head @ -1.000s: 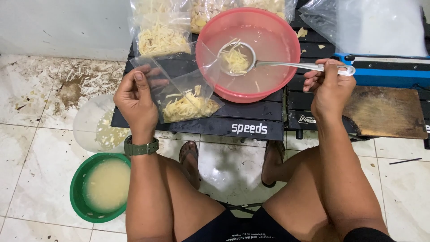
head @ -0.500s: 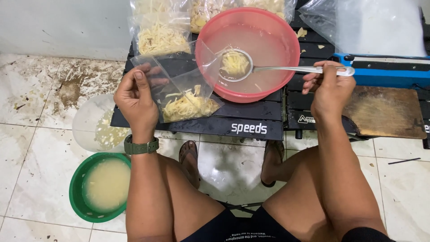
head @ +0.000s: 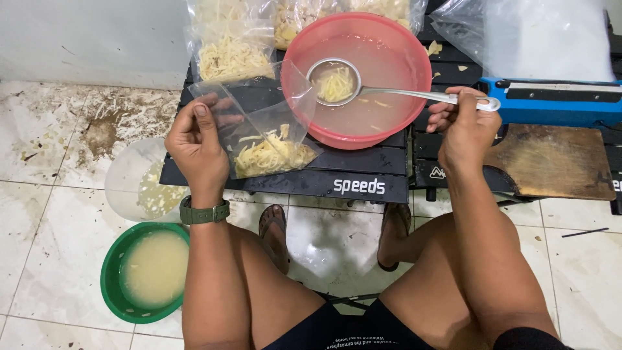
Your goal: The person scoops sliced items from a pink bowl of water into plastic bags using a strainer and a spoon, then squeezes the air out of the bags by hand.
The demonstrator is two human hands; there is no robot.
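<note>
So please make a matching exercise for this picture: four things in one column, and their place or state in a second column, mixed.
Things:
1. ladle
2. open plastic bag
3. green bowl
4. wooden board

Places or states:
a. on the floor, filled with cloudy liquid
b. held open by the left hand
c. lying under the blue tool
d. over the red basin, held by the right hand

Pairs: 1-d, 2-b, 3-a, 4-c

Bare arms and bare legs, an olive-green watch point(head: 205, 212) strapped at the left wrist, dark shorts point(head: 363, 327) — brown sandals point(head: 275, 234) on both feet.
</note>
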